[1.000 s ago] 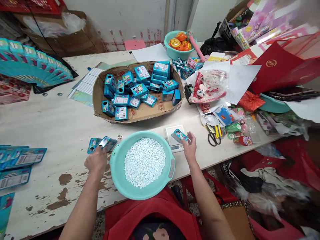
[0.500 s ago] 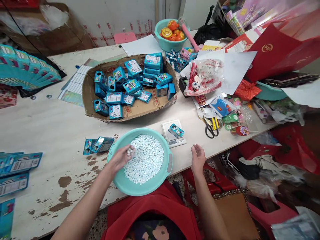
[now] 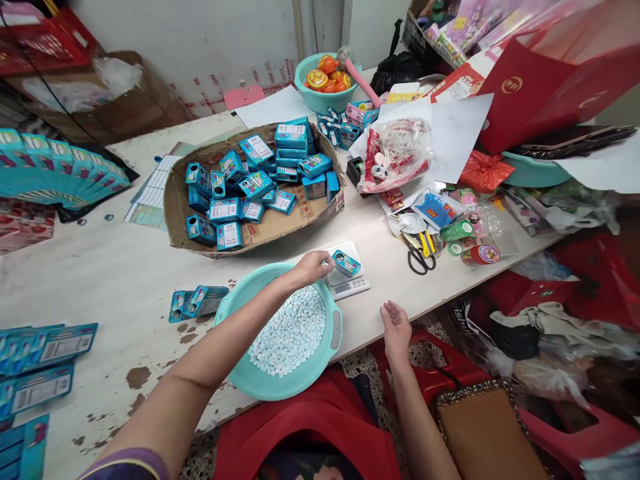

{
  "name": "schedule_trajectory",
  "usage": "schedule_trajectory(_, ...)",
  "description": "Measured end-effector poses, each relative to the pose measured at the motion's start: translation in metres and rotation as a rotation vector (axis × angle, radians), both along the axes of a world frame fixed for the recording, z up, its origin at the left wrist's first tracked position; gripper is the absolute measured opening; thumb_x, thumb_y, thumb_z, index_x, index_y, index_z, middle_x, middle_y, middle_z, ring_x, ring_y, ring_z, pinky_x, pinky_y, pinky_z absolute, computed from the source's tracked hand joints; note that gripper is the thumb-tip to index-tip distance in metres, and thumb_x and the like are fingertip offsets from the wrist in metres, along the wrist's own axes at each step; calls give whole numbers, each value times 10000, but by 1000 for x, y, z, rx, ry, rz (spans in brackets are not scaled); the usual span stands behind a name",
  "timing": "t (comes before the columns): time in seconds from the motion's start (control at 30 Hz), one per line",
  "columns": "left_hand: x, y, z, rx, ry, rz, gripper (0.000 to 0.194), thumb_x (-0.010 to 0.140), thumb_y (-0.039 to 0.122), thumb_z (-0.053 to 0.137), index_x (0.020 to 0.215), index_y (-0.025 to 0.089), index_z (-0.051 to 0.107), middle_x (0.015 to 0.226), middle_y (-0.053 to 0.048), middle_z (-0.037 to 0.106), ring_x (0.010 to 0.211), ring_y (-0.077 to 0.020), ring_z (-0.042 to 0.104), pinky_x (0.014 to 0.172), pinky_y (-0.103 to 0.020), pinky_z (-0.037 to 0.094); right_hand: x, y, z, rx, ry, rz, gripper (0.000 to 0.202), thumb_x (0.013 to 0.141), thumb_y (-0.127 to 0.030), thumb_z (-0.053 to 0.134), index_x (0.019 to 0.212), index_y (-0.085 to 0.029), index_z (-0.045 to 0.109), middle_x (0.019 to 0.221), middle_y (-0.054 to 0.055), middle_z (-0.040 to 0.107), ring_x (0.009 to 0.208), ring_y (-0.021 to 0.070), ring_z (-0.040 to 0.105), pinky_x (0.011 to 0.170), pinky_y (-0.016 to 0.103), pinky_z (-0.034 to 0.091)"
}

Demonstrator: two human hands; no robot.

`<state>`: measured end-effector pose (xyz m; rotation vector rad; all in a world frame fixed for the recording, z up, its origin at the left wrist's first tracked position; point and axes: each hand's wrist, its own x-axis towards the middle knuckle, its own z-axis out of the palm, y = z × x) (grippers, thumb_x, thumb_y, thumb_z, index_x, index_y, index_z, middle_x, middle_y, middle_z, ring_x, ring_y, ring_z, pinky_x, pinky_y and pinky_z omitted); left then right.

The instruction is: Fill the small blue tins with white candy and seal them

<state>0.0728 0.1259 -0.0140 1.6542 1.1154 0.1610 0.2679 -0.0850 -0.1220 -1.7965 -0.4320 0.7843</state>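
Note:
My left hand (image 3: 314, 267) is closed in a pinch just left of the small blue box (image 3: 347, 263), which lies on the white kitchen scale (image 3: 349, 288). Between its fingertips a little white shows, from the small white candies it carries; most of them are hidden. Under that forearm, a turquoise basin (image 3: 273, 392) holds a heap of white pellet-like candies (image 3: 290, 337). My right hand (image 3: 396, 323) hovers at the table's front edge, right of the scale, palm up with its fingers loosely apart and nothing in them.
A cut-down cardboard box (image 3: 270, 237) of blue boxes stands behind the basin. Two blue boxes (image 3: 203, 302) lie left of it. Scissors (image 3: 421, 260), tape and packets clutter the right side. Flat blue packages (image 3: 50, 347) lie far left. A bowl of orange toys (image 3: 327, 100) is at the back.
My left hand has moved right and forward from above the candies in the basin to the box on the scale, its fingers closed. My right hand stays about where it was. The view has shifted slightly.

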Motion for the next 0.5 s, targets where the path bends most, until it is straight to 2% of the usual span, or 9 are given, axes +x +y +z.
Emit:
schedule_trajectory(0.1, 28, 14, 2, 257, 177, -133, 144, 723, 125, 525, 793, 163, 645, 786, -47, 633, 767, -180, 573, 704, -269, 413, 2, -5, -2, -7, 28, -2, 480, 707, -452, 692, 1058, -140, 597, 1043, 134, 665, 979, 237, 628, 908, 418, 482)
schedule_trajectory(0.17, 39, 18, 0, 361, 255, -210, 179, 718, 94, 509, 803, 160, 652, 861, -72, 632, 824, -196, 571, 727, -275, 405, 5, -7, -3, -12, 45, -14, 474, 705, -446, 694, 1053, -139, 598, 1038, 133, 664, 978, 237, 627, 911, 418, 482)
schedule_trajectory(0.33, 47, 18, -1, 461, 381, -326, 259, 723, 68, 467, 895, 168, 633, 946, -82, 593, 839, -198, 561, 689, -277, 383, 14, -13, -8, -19, 65, -32, 485, 694, -461, 702, 1046, -144, 599, 1037, 126, 665, 977, 237, 625, 911, 413, 483)
schedule_trajectory(0.5, 46, 19, 4, 495, 426, -347, 258, 749, 95, 466, 944, 196, 601, 965, -63, 570, 849, -193, 553, 685, -276, 381, 18, -14, -8, -30, 93, -26, 488, 693, -470, 704, 1048, -150, 605, 1042, 121, 667, 989, 238, 621, 918, 403, 480)
